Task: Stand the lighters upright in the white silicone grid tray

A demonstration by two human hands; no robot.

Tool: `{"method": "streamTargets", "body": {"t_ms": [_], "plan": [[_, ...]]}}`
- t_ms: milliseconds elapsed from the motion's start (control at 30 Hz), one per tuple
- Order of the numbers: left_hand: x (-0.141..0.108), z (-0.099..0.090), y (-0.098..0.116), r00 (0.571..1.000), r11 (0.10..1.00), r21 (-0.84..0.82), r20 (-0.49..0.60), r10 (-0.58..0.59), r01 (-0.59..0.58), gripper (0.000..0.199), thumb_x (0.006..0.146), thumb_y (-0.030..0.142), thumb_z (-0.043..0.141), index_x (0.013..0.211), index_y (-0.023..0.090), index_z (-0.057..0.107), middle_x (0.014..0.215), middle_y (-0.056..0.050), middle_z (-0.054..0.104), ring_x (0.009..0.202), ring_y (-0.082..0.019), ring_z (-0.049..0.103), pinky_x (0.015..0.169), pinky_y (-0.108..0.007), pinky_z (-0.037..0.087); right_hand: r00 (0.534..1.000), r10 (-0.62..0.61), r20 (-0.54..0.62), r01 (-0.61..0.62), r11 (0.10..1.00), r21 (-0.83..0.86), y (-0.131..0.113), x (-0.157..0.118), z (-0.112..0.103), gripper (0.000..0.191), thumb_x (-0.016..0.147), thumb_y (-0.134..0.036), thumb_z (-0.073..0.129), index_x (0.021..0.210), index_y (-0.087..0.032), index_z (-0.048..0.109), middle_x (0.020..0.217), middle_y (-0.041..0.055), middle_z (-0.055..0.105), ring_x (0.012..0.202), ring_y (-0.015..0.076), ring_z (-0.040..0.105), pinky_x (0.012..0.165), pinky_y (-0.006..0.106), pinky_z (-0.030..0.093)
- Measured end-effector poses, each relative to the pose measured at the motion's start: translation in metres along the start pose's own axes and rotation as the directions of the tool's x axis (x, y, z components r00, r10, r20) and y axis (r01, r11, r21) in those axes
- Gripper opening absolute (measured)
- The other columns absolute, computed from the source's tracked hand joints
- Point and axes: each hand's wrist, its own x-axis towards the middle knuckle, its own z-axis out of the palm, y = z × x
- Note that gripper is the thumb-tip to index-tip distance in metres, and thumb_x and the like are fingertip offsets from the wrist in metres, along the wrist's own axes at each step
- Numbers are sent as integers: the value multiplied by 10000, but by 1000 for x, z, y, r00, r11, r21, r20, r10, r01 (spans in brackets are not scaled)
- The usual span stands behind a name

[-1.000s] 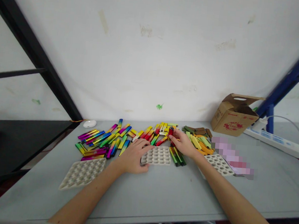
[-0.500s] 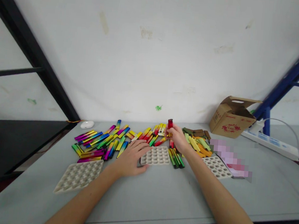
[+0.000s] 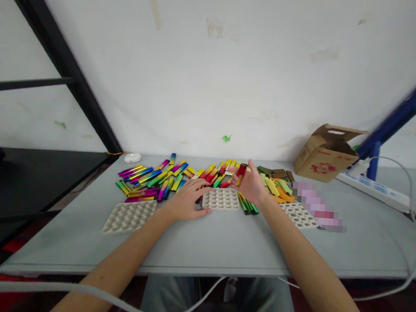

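Pinching a red tube (image 3: 241, 174) nearly upright between thumb and fingers, a person's right hand (image 3: 251, 183) is holding it just above a mixed row of tubes at the back of a grey table (image 3: 222, 253). The left hand (image 3: 185, 200) is lying open and palm-down, holding nothing, with its fingertips (image 3: 205, 210) reaching the left edge of a beige dimpled tray (image 3: 221, 199) at the centre of the table.

Two more dimpled trays are lying on either side: a left tray (image 3: 129, 216) beside a rainbow-finish pile of tubes (image 3: 159, 181), and a right tray (image 3: 299, 215) near a heap of yellow and orange tubes (image 3: 275, 188). A small group of green-and-gold tubes (image 3: 246, 203) is lying just beside the central tray, below the right hand. Brown tubes (image 3: 273, 172) are sitting toward the back.

An open cardboard box (image 3: 325, 153) is standing at the far right of the table, beside a white power strip (image 3: 371, 190). A small white round object (image 3: 132, 157) is resting near the back left corner, while a pixelated pink patch (image 3: 315, 205) is hiding whatever lies beside the right tray.
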Motion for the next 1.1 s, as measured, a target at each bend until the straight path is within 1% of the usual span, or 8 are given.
{"method": "streamTargets", "body": {"t_ms": [133,267,333,433,533,767,933,1100], "plan": [[-2,2,-1,1000,1000,13,-24,-4,5,538,786,425,651,1253,170,569,1284,-142,534,1252,-296,459,1094,-484,348,999,44,-15,-43,998,52,6,-4,2,512,864,-658,420,673,-197,532,584,-15,488,606,132,570,580,238,488],[-4,7,-2,998,999,38,-62,5,-3,527,798,401,640,1271,180,560,1283,-138,542,1242,-293,474,1081,-470,366,998,68,-1,-68,995,74,9,-6,-2,511,860,-669,431,673,-199,502,644,16,584,604,145,612,473,219,456],[-6,10,-3,997,999,50,-79,-4,8,525,805,407,635,1273,182,560,1285,-138,546,1236,-293,483,1075,-468,373,999,49,-5,-48,995,89,9,-5,-6,506,852,-676,445,682,-202,497,571,-1,554,507,124,556,407,194,389],[-8,11,-4,995,998,62,-99,-22,28,517,807,422,632,1254,167,572,1292,-148,548,1224,-295,497,1065,-469,385,1000,-1,-14,3,993,118,10,-4,-14,489,832,-669,489,679,-205,482,441,-64,384,362,73,351,338,160,241],[-8,12,-4,993,997,68,-113,-21,29,507,809,420,627,1237,152,580,1282,-153,560,1216,-292,505,1060,-467,391,1000,-25,-2,25,987,161,10,-7,-19,489,844,-642,473,642,-198,459,423,-87,279,343,54,214,330,154,175],[-10,11,-6,987,993,101,-155,-41,57,529,783,446,646,1224,158,597,1322,-149,558,1279,-314,456,1112,-508,323,993,21,116,-45,977,208,11,-18,-21,462,812,-583,461,573,-192,403,449,-89,230,377,49,144,343,157,150],[-12,12,-8,990,986,131,-107,-89,103,563,792,491,630,1251,166,603,1412,-156,497,1353,-362,372,1122,-581,277,994,70,89,-84,982,168,15,-15,-20,449,813,-559,411,543,-207,341,436,-98,178,376,55,92,334,166,131],[-12,13,-10,990,986,129,-107,-95,109,571,794,498,626,1256,164,609,1397,-161,511,1349,-365,380,1113,-570,303,990,108,85,-115,991,75,16,-13,-12,444,820,-561,403,553,-214,325,441,-99,179,364,58,93,330,174,107]]}}
